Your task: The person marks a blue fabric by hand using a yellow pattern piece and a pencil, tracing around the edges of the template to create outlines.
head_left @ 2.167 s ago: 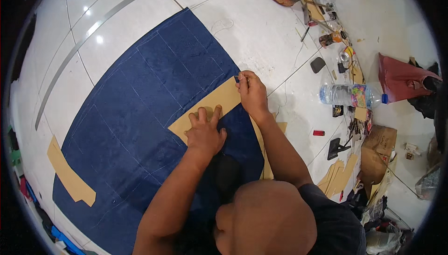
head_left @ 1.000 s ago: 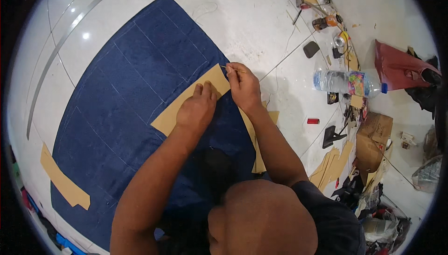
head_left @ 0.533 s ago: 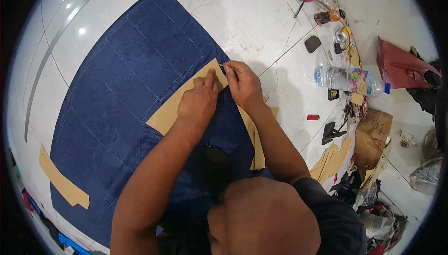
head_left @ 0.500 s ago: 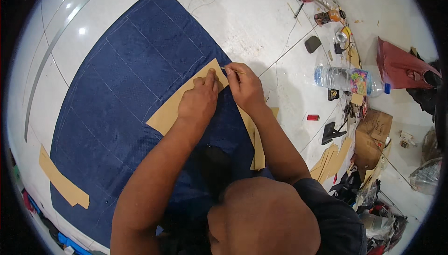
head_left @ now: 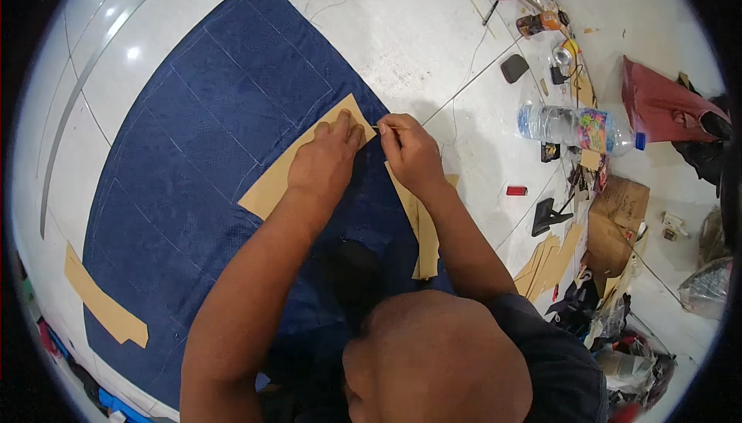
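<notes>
A large dark blue fabric panel (head_left: 193,121) with thin pale lines drawn across it lies spread on the floor. On it rests a tan cardboard pattern piece (head_left: 267,195). My left hand (head_left: 325,156) is open, its fingers flat and pressing on that piece near its far right end. Just beyond the piece's short right edge, my right hand (head_left: 411,152) pinches a thin stick-like marking tool (head_left: 375,127), its tip at the edge. What kind of marker it is, I cannot make out. More cardboard strips (head_left: 425,245) lie beside my right forearm, partly off the fabric.
A curved cardboard piece (head_left: 104,299) lies on the fabric's left side. Right of the fabric, on white tiles, are a clear water bottle (head_left: 572,125), a dark rounded object (head_left: 514,69), a red lighter-like item (head_left: 516,190), cardboard offcuts (head_left: 549,260) and a brown box (head_left: 617,226).
My right hand has moved the marking tool a little toward me along the pattern piece's short right edge. My left hand keeps pressing, its fingers slightly more spread.
</notes>
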`<state>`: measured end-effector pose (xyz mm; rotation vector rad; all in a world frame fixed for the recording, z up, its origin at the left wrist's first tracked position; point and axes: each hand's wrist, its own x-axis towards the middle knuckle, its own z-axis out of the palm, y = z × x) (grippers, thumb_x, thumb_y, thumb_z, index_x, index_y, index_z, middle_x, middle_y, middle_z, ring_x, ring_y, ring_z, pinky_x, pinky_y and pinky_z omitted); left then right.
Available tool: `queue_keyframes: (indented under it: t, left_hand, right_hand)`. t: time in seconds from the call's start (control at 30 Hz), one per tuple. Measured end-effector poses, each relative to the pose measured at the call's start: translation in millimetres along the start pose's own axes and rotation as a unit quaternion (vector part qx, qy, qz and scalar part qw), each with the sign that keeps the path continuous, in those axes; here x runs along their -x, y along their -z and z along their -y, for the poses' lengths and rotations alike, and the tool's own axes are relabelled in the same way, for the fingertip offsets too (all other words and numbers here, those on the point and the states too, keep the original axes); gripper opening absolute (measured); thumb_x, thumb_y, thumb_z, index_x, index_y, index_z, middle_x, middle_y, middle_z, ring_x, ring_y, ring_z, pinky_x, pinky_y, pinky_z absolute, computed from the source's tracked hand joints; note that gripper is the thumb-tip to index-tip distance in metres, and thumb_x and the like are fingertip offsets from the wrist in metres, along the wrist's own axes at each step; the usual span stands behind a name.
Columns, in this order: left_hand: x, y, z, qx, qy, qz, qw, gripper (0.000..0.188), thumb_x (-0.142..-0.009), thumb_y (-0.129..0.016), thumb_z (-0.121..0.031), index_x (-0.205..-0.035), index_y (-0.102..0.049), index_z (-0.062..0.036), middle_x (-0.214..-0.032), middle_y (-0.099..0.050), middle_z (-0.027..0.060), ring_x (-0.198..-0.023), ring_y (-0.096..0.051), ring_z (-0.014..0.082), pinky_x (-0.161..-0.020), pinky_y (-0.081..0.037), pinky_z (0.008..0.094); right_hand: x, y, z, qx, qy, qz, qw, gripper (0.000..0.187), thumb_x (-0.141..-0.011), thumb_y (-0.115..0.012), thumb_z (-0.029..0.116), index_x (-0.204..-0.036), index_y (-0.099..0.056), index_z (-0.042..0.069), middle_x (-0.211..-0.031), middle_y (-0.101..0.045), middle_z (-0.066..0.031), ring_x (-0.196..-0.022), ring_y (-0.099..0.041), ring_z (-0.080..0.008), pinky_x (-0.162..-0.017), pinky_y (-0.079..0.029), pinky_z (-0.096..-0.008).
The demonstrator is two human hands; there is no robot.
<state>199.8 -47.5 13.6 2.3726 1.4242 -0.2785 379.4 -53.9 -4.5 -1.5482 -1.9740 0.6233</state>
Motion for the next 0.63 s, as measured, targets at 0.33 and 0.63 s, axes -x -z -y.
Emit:
queue_keyframes:
  t: [0.33,0.63]
  left_hand:
    - [-1.6,3.9,-4.4,0.032,0.008,0.025,0.999,0.058,-0.092,-0.057,-0.005,-0.145,-0.054,-0.0278,-0.153,-0.043,0.0098,-0.123,-0.057,0.0294,-0.085,-0.062,0.0338]
    - [-1.0,-1.4,-2.9,0.038,0.003,-0.010,0.999,0.055,-0.092,-0.056,-0.006,-0.142,-0.057,-0.0278,-0.153,-0.042,0.0096,-0.123,-0.058,0.0293,-0.085,-0.062,0.0345]
  right_hand:
    - [11.3,2.4,-3.5,0.023,-0.011,0.001,1.000,0.012,-0.096,-0.061,0.011,-0.103,-0.065,0.002,-0.096,-0.069,-0.0143,-0.082,-0.070,-0.0317,-0.073,-0.056,-0.0396]
    - [16.1,5.1,-2.4,0.025,-0.035,0.022,0.999,0.013,-0.097,-0.062,0.014,-0.107,-0.064,0.006,-0.100,-0.069,-0.0141,-0.086,-0.070,-0.0308,-0.076,-0.056,-0.0406]
